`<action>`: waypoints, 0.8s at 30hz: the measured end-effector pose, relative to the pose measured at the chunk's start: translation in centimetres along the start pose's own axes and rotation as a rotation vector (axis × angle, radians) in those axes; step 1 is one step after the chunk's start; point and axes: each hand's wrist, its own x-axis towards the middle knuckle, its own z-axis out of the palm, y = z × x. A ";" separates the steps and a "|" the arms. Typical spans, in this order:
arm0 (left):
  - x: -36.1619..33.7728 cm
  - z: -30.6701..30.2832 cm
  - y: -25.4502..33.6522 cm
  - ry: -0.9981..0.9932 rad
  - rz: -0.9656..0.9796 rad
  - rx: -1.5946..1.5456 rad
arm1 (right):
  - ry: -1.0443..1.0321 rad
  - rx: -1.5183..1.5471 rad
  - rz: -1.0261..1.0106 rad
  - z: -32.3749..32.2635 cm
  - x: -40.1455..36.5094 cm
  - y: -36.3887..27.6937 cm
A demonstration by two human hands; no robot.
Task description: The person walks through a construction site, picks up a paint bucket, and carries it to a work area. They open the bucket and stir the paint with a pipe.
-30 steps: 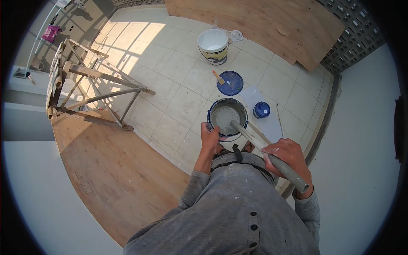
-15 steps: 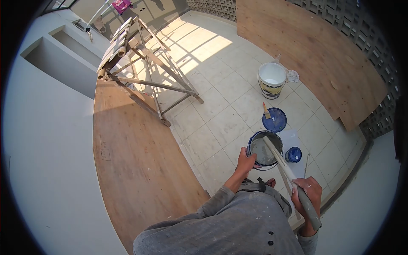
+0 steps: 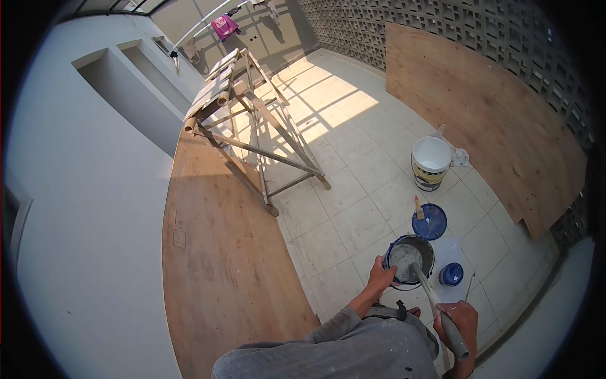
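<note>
My left hand (image 3: 380, 276) is closed on the near left rim of a dark bucket (image 3: 425, 250), thumb at the edge. Grey, paint-like liquid (image 3: 404, 256) fills its lower part. My right hand (image 3: 463, 321) wraps round a long, pale grey-smeared pole (image 3: 432, 295). The pole slants down into the bucket, and its lower end is hidden in the liquid. Beside the bucket stands a small blue-lidded tin (image 3: 451, 274) on a white sheet (image 3: 449, 249). Just beyond lies a blue lid (image 3: 431, 223), with a paintbrush (image 3: 419, 208) resting on its left edge.
A white pail (image 3: 430, 170) stands farther off, a crumpled cloth (image 3: 461, 157) beside it. Wooden trestles (image 3: 265, 145) stand at the left by a plywood sheet (image 3: 233, 271). Another plywood sheet (image 3: 473, 114) leans against the perforated block wall (image 3: 347, 38).
My view has shifted, so the scene sits lower and farther right. The pole's visible lower end has moved from the bucket's far side toward its near right side. Both hands keep their grips.
</note>
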 end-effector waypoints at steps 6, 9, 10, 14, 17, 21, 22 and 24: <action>0.3 -0.2 0.6 0.011 -0.077 -0.039 | 0.135 0.066 0.012 -0.1 0.9 -2.0; 0.3 -0.2 0.1 0.016 -0.051 -0.016 | 0.022 0.136 0.049 -1.2 0.6 -1.5; 0.5 -0.1 0.1 0.019 -0.021 0.008 | -0.086 0.189 0.091 -1.4 0.6 -1.2; 1.0 -0.6 0.2 0.019 -0.061 -0.057 | 0.002 -0.007 -0.058 -1.0 0.7 -1.0; 0.9 -0.8 0.3 0.021 -0.076 -0.048 | -0.065 0.112 -0.025 -1.3 1.0 -1.1; 1.2 -0.7 0.1 0.030 -0.041 -0.046 | -0.050 0.144 -0.052 -0.2 0.1 0.7; 1.2 -0.8 0.3 0.041 -0.058 -0.077 | 0.018 0.114 -0.098 -0.1 0.3 0.6; 1.0 -0.8 0.7 0.047 -0.061 -0.081 | -0.016 0.092 -0.068 -0.4 0.7 -0.2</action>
